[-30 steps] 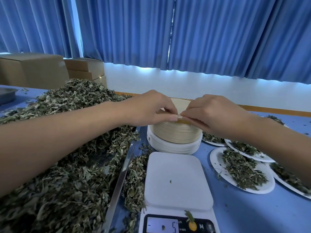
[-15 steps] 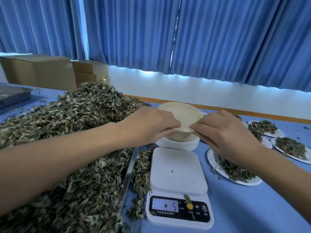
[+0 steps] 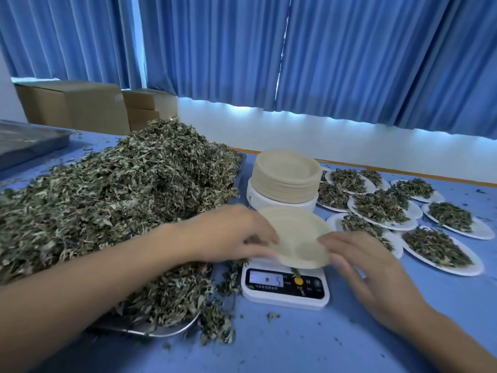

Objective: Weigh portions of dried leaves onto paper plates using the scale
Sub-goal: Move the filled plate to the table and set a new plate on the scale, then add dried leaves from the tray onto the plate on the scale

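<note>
An empty beige paper plate (image 3: 297,232) lies over the platform of the white scale (image 3: 285,285), whose display shows a 5. My left hand (image 3: 231,235) grips the plate's left rim. My right hand (image 3: 360,270) touches its right rim with the fingertips, fingers spread. Behind the scale stands a stack of beige paper plates (image 3: 286,179) on a stack of white ones. A big heap of dried leaves (image 3: 113,200) fills a metal tray (image 3: 150,329) on the left. Both hands are motion-blurred.
Several white plates with leaf portions (image 3: 382,208) cover the blue table to the right of the scale. Loose leaves (image 3: 217,327) lie spilled near the tray's corner. Another metal tray (image 3: 29,141) and cardboard boxes (image 3: 78,106) sit at the back left, under blue curtains.
Both hands lifted one beige plate off the stack and brought it toward me, down onto the scale. The camera view pulled back, so more filled plates show.
</note>
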`<state>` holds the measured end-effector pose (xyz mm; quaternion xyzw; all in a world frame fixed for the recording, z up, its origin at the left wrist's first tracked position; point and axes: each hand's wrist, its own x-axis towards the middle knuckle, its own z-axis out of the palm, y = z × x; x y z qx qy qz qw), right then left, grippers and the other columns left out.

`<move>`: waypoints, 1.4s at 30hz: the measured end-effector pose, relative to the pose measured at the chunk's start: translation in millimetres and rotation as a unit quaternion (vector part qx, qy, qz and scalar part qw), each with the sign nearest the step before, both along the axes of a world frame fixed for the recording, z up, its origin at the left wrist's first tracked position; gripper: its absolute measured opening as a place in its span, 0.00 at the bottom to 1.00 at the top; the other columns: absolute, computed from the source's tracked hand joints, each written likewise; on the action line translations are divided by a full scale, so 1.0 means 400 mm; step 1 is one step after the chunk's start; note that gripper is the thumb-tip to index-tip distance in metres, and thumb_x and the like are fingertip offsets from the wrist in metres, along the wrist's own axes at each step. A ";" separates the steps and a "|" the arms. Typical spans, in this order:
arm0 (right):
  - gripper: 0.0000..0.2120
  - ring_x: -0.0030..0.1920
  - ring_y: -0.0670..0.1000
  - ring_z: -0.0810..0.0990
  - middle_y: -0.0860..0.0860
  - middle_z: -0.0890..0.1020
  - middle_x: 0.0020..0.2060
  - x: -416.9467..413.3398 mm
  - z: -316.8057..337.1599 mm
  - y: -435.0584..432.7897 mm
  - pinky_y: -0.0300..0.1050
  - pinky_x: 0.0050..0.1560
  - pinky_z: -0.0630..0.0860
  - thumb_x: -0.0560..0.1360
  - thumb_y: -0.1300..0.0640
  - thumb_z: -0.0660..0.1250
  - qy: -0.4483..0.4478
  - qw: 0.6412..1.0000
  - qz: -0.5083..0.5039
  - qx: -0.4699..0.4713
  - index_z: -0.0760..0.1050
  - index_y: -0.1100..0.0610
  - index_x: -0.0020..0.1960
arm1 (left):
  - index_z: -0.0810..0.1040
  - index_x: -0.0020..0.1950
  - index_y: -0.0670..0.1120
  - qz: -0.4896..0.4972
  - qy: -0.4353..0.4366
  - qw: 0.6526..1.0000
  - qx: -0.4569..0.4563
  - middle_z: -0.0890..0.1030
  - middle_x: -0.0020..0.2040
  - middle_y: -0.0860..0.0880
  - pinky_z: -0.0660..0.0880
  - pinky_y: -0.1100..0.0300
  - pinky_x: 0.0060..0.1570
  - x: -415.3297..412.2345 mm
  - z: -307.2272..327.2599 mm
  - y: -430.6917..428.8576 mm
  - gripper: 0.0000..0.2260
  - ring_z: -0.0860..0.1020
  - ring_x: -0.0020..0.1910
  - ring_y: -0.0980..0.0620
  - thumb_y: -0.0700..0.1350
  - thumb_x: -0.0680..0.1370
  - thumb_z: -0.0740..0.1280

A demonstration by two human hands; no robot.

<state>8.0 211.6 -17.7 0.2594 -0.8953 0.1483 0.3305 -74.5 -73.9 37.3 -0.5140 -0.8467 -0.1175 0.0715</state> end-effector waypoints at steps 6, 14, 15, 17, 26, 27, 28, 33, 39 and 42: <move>0.14 0.23 0.53 0.73 0.52 0.80 0.27 0.020 0.029 0.038 0.43 0.23 0.69 0.80 0.61 0.66 -0.263 0.911 -0.126 -0.292 0.77 0.55 0.35 | 0.82 0.57 0.52 0.251 -0.057 0.965 0.041 0.84 0.47 0.53 0.79 0.52 0.50 -0.082 0.019 -0.082 0.16 0.82 0.46 0.51 0.58 0.83 0.58; 0.18 0.19 0.52 0.68 0.56 0.79 0.26 0.051 0.036 -0.011 0.38 0.22 0.60 0.78 0.49 0.72 -0.497 0.818 -0.068 -0.282 0.79 0.58 0.35 | 0.73 0.43 0.41 0.295 -0.171 0.934 -0.105 0.78 0.41 0.45 0.72 0.55 0.45 -0.099 -0.006 -0.100 0.15 0.75 0.40 0.47 0.44 0.86 0.54; 0.18 0.18 0.51 0.67 0.55 0.78 0.25 0.054 0.036 -0.023 0.38 0.22 0.60 0.78 0.48 0.72 -0.499 0.818 -0.067 -0.278 0.78 0.57 0.34 | 0.76 0.46 0.42 0.292 -0.172 0.934 -0.116 0.80 0.43 0.46 0.73 0.56 0.45 -0.098 -0.003 -0.099 0.12 0.77 0.41 0.48 0.42 0.84 0.56; 0.18 0.17 0.51 0.67 0.54 0.78 0.25 0.058 0.035 -0.040 0.38 0.22 0.60 0.78 0.47 0.73 -0.492 0.822 -0.073 -0.278 0.78 0.57 0.35 | 0.76 0.49 0.48 0.288 -0.174 0.933 -0.132 0.81 0.45 0.50 0.76 0.58 0.43 -0.092 -0.003 -0.099 0.08 0.79 0.42 0.50 0.42 0.83 0.59; 0.20 0.16 0.50 0.65 0.54 0.76 0.22 0.047 0.040 -0.054 0.36 0.21 0.59 0.78 0.50 0.73 -0.506 0.807 -0.089 -0.292 0.77 0.53 0.28 | 0.78 0.51 0.40 0.316 -0.173 0.924 -0.130 0.82 0.47 0.42 0.77 0.50 0.50 -0.081 -0.002 -0.094 0.06 0.81 0.49 0.40 0.41 0.79 0.65; 0.20 0.17 0.51 0.66 0.55 0.77 0.23 0.044 0.040 -0.053 0.37 0.21 0.59 0.77 0.50 0.73 -0.509 0.804 -0.085 -0.295 0.77 0.53 0.29 | 0.79 0.54 0.42 0.319 -0.170 0.922 -0.140 0.82 0.50 0.43 0.79 0.50 0.52 -0.081 -0.002 -0.093 0.07 0.81 0.50 0.41 0.42 0.79 0.64; 0.19 0.18 0.51 0.67 0.56 0.77 0.24 0.042 0.041 -0.052 0.37 0.21 0.59 0.77 0.50 0.73 -0.511 0.802 -0.083 -0.298 0.77 0.54 0.29 | 0.79 0.58 0.44 0.322 -0.165 0.919 -0.155 0.82 0.53 0.44 0.78 0.49 0.55 -0.080 -0.002 -0.093 0.09 0.80 0.52 0.42 0.44 0.80 0.63; 0.19 0.18 0.51 0.67 0.55 0.76 0.24 0.038 0.035 -0.045 0.37 0.21 0.58 0.77 0.50 0.73 -0.515 0.798 -0.081 -0.302 0.77 0.54 0.29 | 0.70 0.71 0.50 0.361 -0.122 0.892 -0.243 0.78 0.63 0.45 0.77 0.47 0.59 -0.074 -0.009 -0.094 0.18 0.78 0.56 0.43 0.51 0.82 0.59; 0.19 0.18 0.50 0.67 0.61 0.76 0.26 0.018 0.039 -0.041 0.36 0.20 0.57 0.76 0.55 0.75 -0.554 0.759 -0.068 -0.335 0.76 0.55 0.28 | 0.76 0.57 0.43 0.340 -0.136 0.903 -0.225 0.81 0.49 0.45 0.78 0.49 0.51 -0.058 0.001 -0.076 0.07 0.79 0.45 0.45 0.42 0.81 0.61; 0.17 0.19 0.50 0.68 0.62 0.77 0.28 0.018 0.037 -0.037 0.36 0.19 0.59 0.74 0.52 0.75 -0.566 0.753 -0.055 -0.331 0.77 0.55 0.29 | 0.77 0.51 0.41 0.338 -0.134 0.907 -0.211 0.79 0.44 0.46 0.77 0.51 0.45 -0.059 -0.002 -0.076 0.04 0.76 0.40 0.46 0.40 0.80 0.64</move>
